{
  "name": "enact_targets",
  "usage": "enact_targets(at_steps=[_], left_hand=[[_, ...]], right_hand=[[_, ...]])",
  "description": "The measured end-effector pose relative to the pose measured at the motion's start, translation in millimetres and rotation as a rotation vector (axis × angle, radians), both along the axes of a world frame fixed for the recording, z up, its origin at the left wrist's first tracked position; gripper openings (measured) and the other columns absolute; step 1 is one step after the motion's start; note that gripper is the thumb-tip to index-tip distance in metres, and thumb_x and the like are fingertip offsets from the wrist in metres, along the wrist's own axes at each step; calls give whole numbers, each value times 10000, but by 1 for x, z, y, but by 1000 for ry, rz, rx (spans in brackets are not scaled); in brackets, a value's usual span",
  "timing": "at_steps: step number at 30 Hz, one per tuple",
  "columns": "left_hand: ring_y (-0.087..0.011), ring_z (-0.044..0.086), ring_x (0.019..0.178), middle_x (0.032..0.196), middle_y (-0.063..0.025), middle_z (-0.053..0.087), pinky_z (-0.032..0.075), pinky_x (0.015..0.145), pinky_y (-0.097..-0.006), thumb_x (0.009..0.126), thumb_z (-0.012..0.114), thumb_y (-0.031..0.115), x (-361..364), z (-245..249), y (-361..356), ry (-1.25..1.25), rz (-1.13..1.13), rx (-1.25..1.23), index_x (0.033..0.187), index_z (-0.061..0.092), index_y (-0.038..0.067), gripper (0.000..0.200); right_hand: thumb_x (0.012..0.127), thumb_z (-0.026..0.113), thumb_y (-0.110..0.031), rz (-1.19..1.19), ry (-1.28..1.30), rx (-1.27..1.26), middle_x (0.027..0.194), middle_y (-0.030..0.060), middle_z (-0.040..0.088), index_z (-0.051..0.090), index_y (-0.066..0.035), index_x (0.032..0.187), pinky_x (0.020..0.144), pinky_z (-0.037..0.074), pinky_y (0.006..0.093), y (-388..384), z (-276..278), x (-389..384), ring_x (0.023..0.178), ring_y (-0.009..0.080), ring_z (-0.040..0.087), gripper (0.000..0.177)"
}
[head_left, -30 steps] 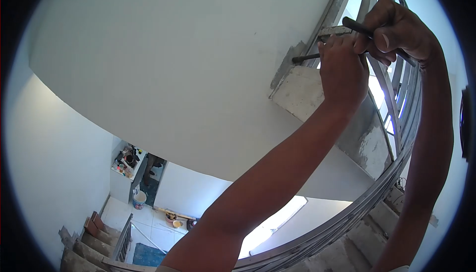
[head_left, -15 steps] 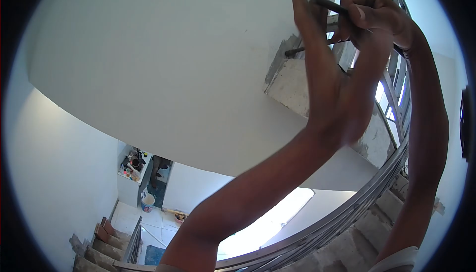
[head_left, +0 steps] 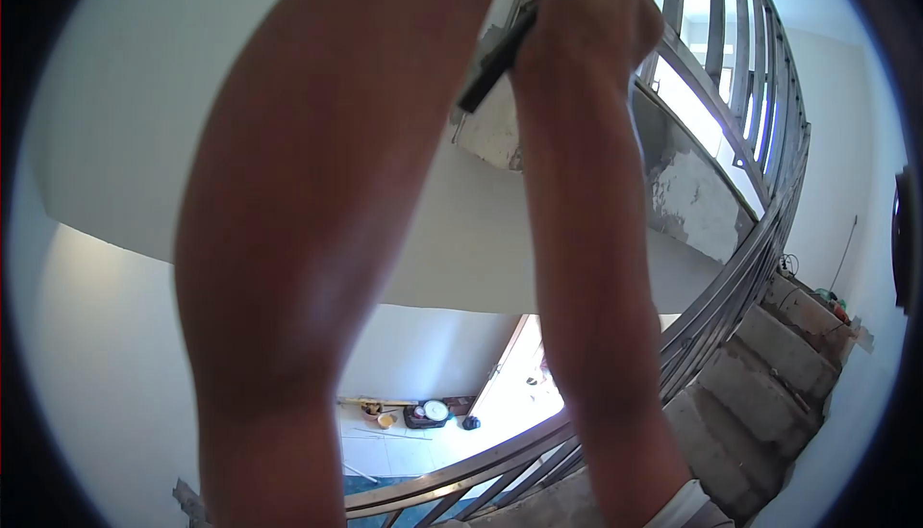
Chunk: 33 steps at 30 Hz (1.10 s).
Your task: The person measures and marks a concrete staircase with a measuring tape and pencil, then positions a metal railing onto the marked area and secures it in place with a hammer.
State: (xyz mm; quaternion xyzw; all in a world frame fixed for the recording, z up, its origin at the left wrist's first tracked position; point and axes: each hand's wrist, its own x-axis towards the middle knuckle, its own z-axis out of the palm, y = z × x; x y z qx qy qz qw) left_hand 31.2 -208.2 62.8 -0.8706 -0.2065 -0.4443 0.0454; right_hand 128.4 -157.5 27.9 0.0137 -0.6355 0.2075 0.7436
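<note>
My right hand [head_left: 588, 9] is raised at the top of the view, its back towards me and its fingers largely hidden. From under it a dark flat bar [head_left: 495, 62], like a tool handle or metal strip, slants down to the left; the hand appears closed on it. My left forearm [head_left: 317, 172] rises large and blurred on the left and leaves the view at the top, so the left hand is out of sight. Behind the right hand stands the metal railing [head_left: 716, 23] above a rough, patchily plastered landing edge [head_left: 697, 187].
A curved metal handrail [head_left: 461, 480] sweeps below the arms. Rough concrete steps [head_left: 760, 413] climb on the right, with small items near their top. On the lower floor, a black tray-like container [head_left: 427, 414] and an orange bowl [head_left: 386, 421] lie by the wall.
The view has shifted. Both arms are higher and further left; the left hand, earlier visible with fingers stretched, has gone out at the top. The dark bar now points down-left.
</note>
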Motion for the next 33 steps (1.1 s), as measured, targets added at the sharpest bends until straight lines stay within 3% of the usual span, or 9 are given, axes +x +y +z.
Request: enact_targets(at_steps=[2, 5, 8, 10, 12, 14, 15, 20, 33], left_hand=[[-296, 596, 1106, 1193, -211, 625, 426, 1037, -450, 1081, 331, 478, -4, -1, -1, -48, -128, -36, 1468, 400, -62, 668], [-296, 606, 1083, 1171, -200, 633, 450, 1014, -443, 1106, 277, 531, -17, -7, 14, -400, -412, -93, 1460, 451, -48, 700], [-256, 513, 1321, 1333, -255, 610, 405, 1094, -409, 1017, 484, 213, -22, -19, 71, -739, -568, -83, 1538, 311, -62, 614], [-296, 499, 1359, 1417, -237, 568, 401, 1112, -428, 986, 530, 177, -2, -50, 107, -726, -372, 146, 1548, 369, -24, 618], [-377, 417, 1444, 1549, -253, 425, 365, 1162, -482, 915, 617, 171, 41, -88, 121, -727, -192, 536, 1621, 246, 35, 809], [-477, 309, 1490, 1625, -292, 241, 341, 1185, -541, 840, 689, 173, 71, -97, 116, -727, -33, 548, 1655, 100, 73, 1011], [-477, 309, 1490, 1625, -292, 241, 341, 1185, -541, 840, 689, 173, 79, -96, 114, -746, -25, 552, 1655, 100, 73, 1011], [-585, 219, 1483, 1622, -385, 92, 370, 1165, -576, 822, 712, 212, 100, -86, 115, -899, 25, 541, 1652, 1, 90, 1100], [-581, 213, 1488, 1620, -381, 85, 391, 1146, -581, 848, 696, 226, 87, -91, 136, -941, -91, 470, 1629, 3, 10, 1067]], right_hand=[[1088, 504, -286, 33, 4, 50, 802, 13, 561, 631, 6, 990, 622, 399, 270, 9, 3, -5, 681, 102, 498, 333], [1094, 508, -325, 10, -33, 107, 732, -7, 541, 622, -18, 952, 604, 407, 267, -9, 10, -9, 632, 101, 488, 357], [1089, 534, -337, -141, -199, 134, 607, -43, 483, 609, -39, 913, 567, 413, 276, -47, 23, 27, 521, 103, 449, 354], [1077, 560, -352, -43, -348, 123, 558, -60, 434, 602, -33, 907, 554, 412, 273, -27, 56, 46, 478, 100, 417, 364], [1060, 593, -333, 44, -476, 163, 574, -38, 481, 621, 11, 969, 563, 422, 263, -23, 63, 60, 494, 92, 456, 357], [1079, 549, -392, -8, -722, 155, 593, -77, 406, 626, 13, 1112, 732, 480, 268, -9, 81, 71, 538, 25, 442, 413], [1109, 499, -334, -25, -729, 151, 569, -88, 308, 605, 11, 1133, 729, 452, 259, -10, 84, 71, 499, 34, 347, 362], [1117, 463, -371, -87, -867, 197, 511, -86, 296, 628, -4, 1091, 711, 468, 260, -19, 100, 72, 456, 32, 315, 403], [1133, 378, -416, -378, -1271, 380, 443, -75, 336, 647, -54, 1000, 611, 503, 247, -5, 126, 38, 353, 31, 295, 470]])
